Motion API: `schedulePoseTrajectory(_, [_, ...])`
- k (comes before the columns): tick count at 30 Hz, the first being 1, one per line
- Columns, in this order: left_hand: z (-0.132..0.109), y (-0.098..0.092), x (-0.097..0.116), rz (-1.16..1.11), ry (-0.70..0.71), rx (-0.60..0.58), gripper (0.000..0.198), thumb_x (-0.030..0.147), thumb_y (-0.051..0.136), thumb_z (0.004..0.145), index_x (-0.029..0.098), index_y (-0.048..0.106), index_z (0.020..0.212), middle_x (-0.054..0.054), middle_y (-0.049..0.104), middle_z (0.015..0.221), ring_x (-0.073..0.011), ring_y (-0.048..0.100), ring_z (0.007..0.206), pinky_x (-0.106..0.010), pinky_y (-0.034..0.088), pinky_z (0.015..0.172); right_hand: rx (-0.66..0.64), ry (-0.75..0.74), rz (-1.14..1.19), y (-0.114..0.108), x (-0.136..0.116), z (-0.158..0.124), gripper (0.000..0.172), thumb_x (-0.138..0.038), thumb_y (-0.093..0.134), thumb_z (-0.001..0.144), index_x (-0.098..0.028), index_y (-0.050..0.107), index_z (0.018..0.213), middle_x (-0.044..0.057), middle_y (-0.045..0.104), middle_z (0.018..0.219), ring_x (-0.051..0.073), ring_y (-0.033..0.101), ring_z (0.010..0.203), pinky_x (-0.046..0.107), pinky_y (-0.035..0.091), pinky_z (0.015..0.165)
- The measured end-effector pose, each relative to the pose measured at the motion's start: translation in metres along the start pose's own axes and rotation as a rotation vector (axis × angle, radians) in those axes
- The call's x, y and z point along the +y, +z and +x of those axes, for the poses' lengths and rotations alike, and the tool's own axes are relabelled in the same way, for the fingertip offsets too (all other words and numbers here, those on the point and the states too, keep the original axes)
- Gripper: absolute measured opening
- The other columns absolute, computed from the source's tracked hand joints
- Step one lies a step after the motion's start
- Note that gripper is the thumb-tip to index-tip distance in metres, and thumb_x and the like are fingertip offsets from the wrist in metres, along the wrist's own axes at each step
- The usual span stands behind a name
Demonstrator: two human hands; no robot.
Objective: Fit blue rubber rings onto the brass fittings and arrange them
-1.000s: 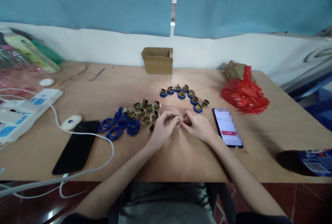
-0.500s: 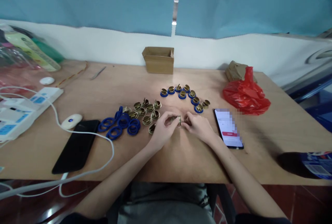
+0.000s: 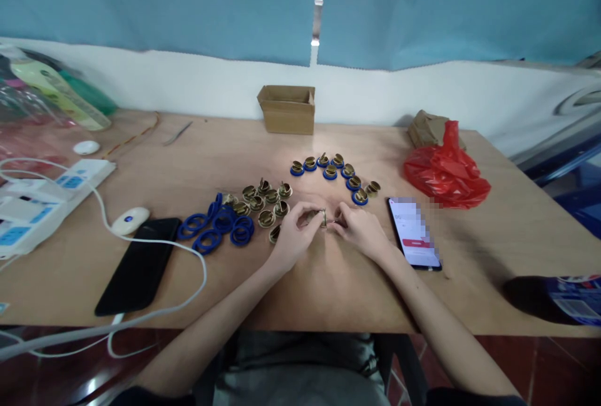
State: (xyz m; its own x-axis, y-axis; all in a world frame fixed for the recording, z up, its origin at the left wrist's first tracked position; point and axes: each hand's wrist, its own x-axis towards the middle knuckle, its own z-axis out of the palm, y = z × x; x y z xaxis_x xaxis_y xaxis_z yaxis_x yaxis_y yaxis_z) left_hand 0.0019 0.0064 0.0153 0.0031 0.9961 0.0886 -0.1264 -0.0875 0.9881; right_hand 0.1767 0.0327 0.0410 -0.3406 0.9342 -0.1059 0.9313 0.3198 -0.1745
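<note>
My left hand is closed, its thumb and fingers pinching a small brass-coloured round metal fitting turned on edge. Facing it from the right, my right hand has its fingertips pinched by the fitting; a thin bit shows there, too small to name. Left of my left hand lies a cluster of similar brass-coloured fittings with upright flaps. Beside them is a loose heap of blue rings. Farther back, several fittings seated in blue rings form a curved row, with one fitting without a visible ring at its right end.
A lit phone lies right of my right hand, a black phone with a white cable at left. Around the edges are a cardboard box, red plastic bag, dark bottle and white power strip.
My fingertips have shifted very slightly at the fitting, and a thin bit between my right fingertips and the fitting shows more clearly. The other things lie as before.
</note>
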Motion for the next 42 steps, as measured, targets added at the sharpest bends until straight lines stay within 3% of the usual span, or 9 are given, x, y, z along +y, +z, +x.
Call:
schedulePoseTrajectory(13, [0.0,0.0,0.001,0.02,0.024,0.013,0.014,0.032,0.07,0.085,0.02,0.068,0.092,-0.006,0.07,0.095,-0.0204,0.069,0.095,-0.036,0.059,0.086,-0.04,0.021,-0.035,0.0,-0.002,0.0,0.029,-0.049,0.058,0.098,-0.02,0.058,0.103,0.009,0.076,0.095,0.027,0.071,0.088,0.029,0.028,0.057])
schedulePoseTrajectory(21, [-0.001,0.002,0.0,-0.048,-0.034,0.005,0.019,0.033,0.075,0.081,0.018,0.068,0.092,-0.006,0.069,0.096,-0.0207,0.068,0.095,-0.035,0.06,0.08,-0.013,-0.04,0.002,0.0,0.0,-0.002,0.021,-0.04,0.059,0.097,-0.02,0.057,0.102,0.008,0.075,0.095,0.025,0.07,0.085,0.028,0.029,0.058])
schedulePoseTrajectory(29, [0.006,-0.007,0.008,-0.568,-0.353,-0.071,0.02,0.032,0.076,0.081,0.019,0.071,0.096,-0.007,0.072,0.107,-0.0184,0.069,0.094,-0.033,0.058,0.086,0.005,-0.111,0.062,0.002,0.005,-0.002,0.026,-0.044,0.056,0.098,-0.02,0.06,0.087,0.006,0.073,0.088,0.02,0.065,0.077,0.028,0.028,0.058])
schedulePoseTrajectory(33, [0.007,-0.007,0.012,-0.657,-0.395,-0.064,0.014,0.026,0.077,0.082,0.019,0.073,0.093,-0.005,0.071,0.103,-0.0147,0.067,0.091,-0.027,0.057,0.082,0.095,-0.108,0.322,-0.002,0.009,0.0,0.032,-0.039,0.054,0.098,-0.02,0.052,0.072,0.001,0.06,0.066,0.014,0.051,0.06,0.028,0.028,0.056])
schedulePoseTrajectory(36, [0.006,-0.005,0.013,-0.716,-0.428,-0.058,0.021,0.027,0.082,0.078,0.018,0.072,0.094,-0.002,0.071,0.097,-0.0112,0.065,0.083,-0.023,0.055,0.076,0.15,-0.097,0.771,-0.009,0.008,0.001,0.04,-0.047,0.054,0.097,-0.021,0.046,0.068,-0.004,0.045,0.059,0.011,0.039,0.053,0.026,0.028,0.053])
schedulePoseTrajectory(39, [0.005,-0.004,0.013,-0.751,-0.465,-0.055,0.031,0.03,0.088,0.071,0.016,0.071,0.093,-0.001,0.07,0.092,-0.0089,0.062,0.076,-0.022,0.052,0.072,0.059,-0.08,1.23,-0.014,0.005,-0.001,0.04,-0.054,0.06,0.092,-0.02,0.05,0.073,-0.007,0.04,0.057,0.008,0.031,0.047,0.024,0.023,0.047])
schedulePoseTrajectory(42, [0.005,-0.004,0.012,-0.748,-0.507,-0.046,0.036,0.031,0.091,0.067,0.015,0.071,0.093,-0.001,0.07,0.091,-0.0085,0.062,0.074,-0.021,0.049,0.071,-0.065,-0.064,1.527,-0.013,0.001,-0.002,0.038,-0.051,0.068,0.089,-0.019,0.052,0.074,-0.008,0.041,0.055,0.007,0.03,0.044,0.023,0.018,0.044])
